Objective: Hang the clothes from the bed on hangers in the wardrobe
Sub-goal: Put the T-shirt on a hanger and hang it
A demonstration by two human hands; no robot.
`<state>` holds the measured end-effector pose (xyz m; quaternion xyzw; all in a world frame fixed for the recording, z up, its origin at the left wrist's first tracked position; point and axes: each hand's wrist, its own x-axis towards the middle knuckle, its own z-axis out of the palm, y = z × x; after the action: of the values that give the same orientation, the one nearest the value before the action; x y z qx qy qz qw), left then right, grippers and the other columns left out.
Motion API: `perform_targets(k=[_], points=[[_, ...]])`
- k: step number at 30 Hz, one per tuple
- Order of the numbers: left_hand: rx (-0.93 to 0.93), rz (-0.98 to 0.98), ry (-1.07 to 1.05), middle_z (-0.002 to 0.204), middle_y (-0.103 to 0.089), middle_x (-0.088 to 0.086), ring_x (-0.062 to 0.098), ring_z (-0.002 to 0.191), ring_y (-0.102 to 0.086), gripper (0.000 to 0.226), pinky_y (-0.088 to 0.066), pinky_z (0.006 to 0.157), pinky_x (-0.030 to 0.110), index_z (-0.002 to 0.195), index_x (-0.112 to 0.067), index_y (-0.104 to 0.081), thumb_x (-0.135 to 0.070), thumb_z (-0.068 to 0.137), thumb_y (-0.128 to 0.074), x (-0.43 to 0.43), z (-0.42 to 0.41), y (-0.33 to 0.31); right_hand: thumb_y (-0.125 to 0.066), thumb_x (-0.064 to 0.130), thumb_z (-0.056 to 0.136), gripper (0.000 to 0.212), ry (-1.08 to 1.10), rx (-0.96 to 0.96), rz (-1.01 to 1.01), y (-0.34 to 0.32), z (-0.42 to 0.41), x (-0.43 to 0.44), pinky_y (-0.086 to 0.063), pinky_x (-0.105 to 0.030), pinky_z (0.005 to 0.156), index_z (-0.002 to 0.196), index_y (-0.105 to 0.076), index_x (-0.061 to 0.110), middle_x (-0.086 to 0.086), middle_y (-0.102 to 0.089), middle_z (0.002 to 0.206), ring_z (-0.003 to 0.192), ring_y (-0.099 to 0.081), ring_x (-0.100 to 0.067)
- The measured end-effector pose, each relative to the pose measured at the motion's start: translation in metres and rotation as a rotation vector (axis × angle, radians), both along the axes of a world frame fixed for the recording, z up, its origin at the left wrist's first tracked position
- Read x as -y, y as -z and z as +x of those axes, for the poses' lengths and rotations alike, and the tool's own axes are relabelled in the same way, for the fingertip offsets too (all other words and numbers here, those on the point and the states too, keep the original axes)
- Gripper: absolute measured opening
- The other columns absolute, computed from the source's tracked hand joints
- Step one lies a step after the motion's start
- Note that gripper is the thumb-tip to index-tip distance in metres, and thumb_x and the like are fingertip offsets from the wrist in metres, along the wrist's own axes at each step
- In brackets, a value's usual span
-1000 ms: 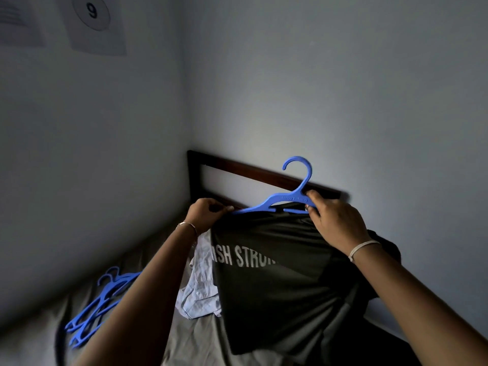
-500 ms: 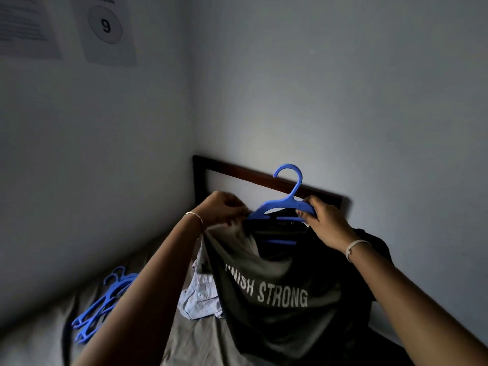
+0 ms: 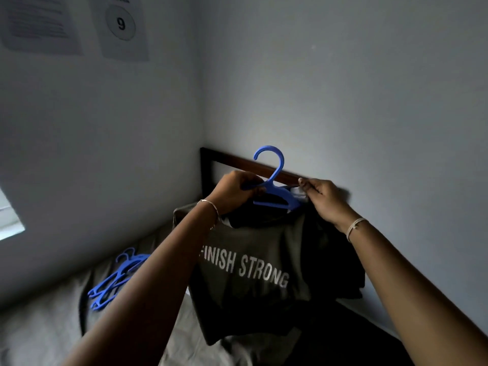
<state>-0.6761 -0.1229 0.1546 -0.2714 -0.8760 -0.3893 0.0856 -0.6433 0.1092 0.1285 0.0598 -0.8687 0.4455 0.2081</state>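
L hand (image 3: 235,190) was curled round the blue hanger (image 3: 278,192), gripping its left arm just under the hook, right in front of the headboard (image 3: 237,161). R hand (image 3: 326,200) pinched the dark T-shirt (image 3: 250,273) at the collar, at the hanger's other end, also just in front of the headboard. There was a bit of white between the fingertips, maybe a label, couldn't tell. The shirt hung below the headboard's rail, "FINISH STRONG" print facing the camera, hem down toward the bed (image 3: 39,334).

How much of the hanger sat inside the neck, couldn't tell; its right arm showed bare against the fabric. My read: the dressing step, approx half done, and no wardrobe in view. Next move prob calls for the R hand to stretch the collar over that bare end, then level both shoulders so the shirt won't slide off. Spare hangers (image 3: 116,281) lay on the bed, well left of the headboard, nearer the camera.
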Motion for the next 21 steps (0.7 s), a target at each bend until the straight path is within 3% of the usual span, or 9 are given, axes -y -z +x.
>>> perform_targets(k=[3,6,8,10,12,14,18,21], points=[[-0.003,0.012,-0.030,0.096,-0.068,-0.006,0.010,0.092,-0.064,0.026,-0.050,0.089,0.027,0.111,-0.017,-0.071,-0.027,0.087,-0.070,0.015,0.013,0.000,-0.049,0.033,0.099,0.042,0.015,0.009,0.062,-0.013,0.007,0.008,-0.034,-0.022,0.056,0.069,-0.061,0.006,-0.008,-0.051,0.060,0.065,-0.045,-0.017],[0.025,0.116,-0.022,0.083,-0.069,-0.011,0.012,0.078,-0.065,0.017,-0.053,0.077,0.027,0.103,-0.021,-0.071,-0.026,0.087,-0.070,0.027,0.025,-0.002,-0.042,0.036,0.102,0.046,-0.056,0.114,0.110,-0.022,0.011,0.031,-0.040,-0.026,0.071,0.086,-0.069,0.004,-0.015,-0.069,0.084,0.080,-0.057,-0.016],[0.062,0.177,-0.015,0.081,-0.070,-0.008,0.014,0.074,-0.067,0.014,-0.053,0.066,0.019,0.101,-0.018,-0.070,-0.022,0.088,-0.069,0.037,0.032,-0.004,-0.033,0.050,0.099,0.054,-0.080,0.191,0.110,-0.026,0.017,0.051,-0.043,-0.026,0.087,0.095,-0.072,0.012,-0.003,-0.070,0.095,0.094,-0.062,-0.014],[0.063,0.183,-0.046,0.081,-0.069,-0.006,0.003,0.069,-0.063,0.019,-0.047,0.059,0.010,0.106,-0.012,-0.068,-0.020,0.089,-0.067,0.050,0.036,-0.005,-0.024,0.074,0.086,0.073,-0.047,0.178,0.098,-0.027,0.023,0.064,-0.046,-0.033,0.097,0.094,-0.072,0.020,0.005,-0.072,0.096,0.097,-0.066,-0.013],[0.049,0.208,-0.080,0.078,-0.068,-0.007,-0.002,0.064,-0.061,0.019,-0.045,0.060,0.009,0.107,-0.012,-0.068,-0.020,0.090,-0.066,0.066,0.040,-0.005,-0.022,0.085,0.076,0.082,-0.026,0.086,0.126,-0.025,0.033,0.070,-0.050,-0.040,0.096,0.091,-0.072,0.022,0.008,-0.074,0.094,0.095,-0.068,-0.012],[0.059,0.271,-0.092,0.073,-0.067,-0.006,-0.004,0.058,-0.060,0.017,-0.046,0.060,0.011,0.106,-0.010,-0.068,-0.018,0.090,-0.066,0.081,0.041,-0.006,-0.030,0.085,0.076,0.074,-0.027,0.021,0.196,-0.020,0.041,0.076,-0.051,-0.041,0.093,0.097,-0.070,0.026,0.009,-0.073,0.099,0.097,-0.067,-0.011],[0.109,0.351,-0.062,0.072,-0.067,-0.003,-0.003,0.053,-0.063,0.015,-0.046,0.054,0.009,0.105,-0.008,-0.066,-0.012,0.091,-0.064,0.110,0.049,-0.015,-0.070,0.047,0.082,0.046,-0.110,-0.069,0.311,-0.009,0.054,0.108,-0.050,-0.038,0.096,0.121,-0.063,0.023,0.005,-0.067,0.115,0.108,-0.062,-0.013],[0.140,0.362,-0.044,0.076,-0.069,-0.001,0.007,0.064,-0.068,0.019,-0.051,0.059,0.014,0.108,-0.007,-0.066,-0.014,0.090,-0.065,0.131,0.057,-0.020,-0.071,0.030,0.086,0.042,-0.128,-0.106,0.307,-0.003,0.058,0.134,-0.049,-0.043,0.096,0.124,-0.059,0.017,0.000,-0.066,0.116,0.108,-0.062,-0.018]])
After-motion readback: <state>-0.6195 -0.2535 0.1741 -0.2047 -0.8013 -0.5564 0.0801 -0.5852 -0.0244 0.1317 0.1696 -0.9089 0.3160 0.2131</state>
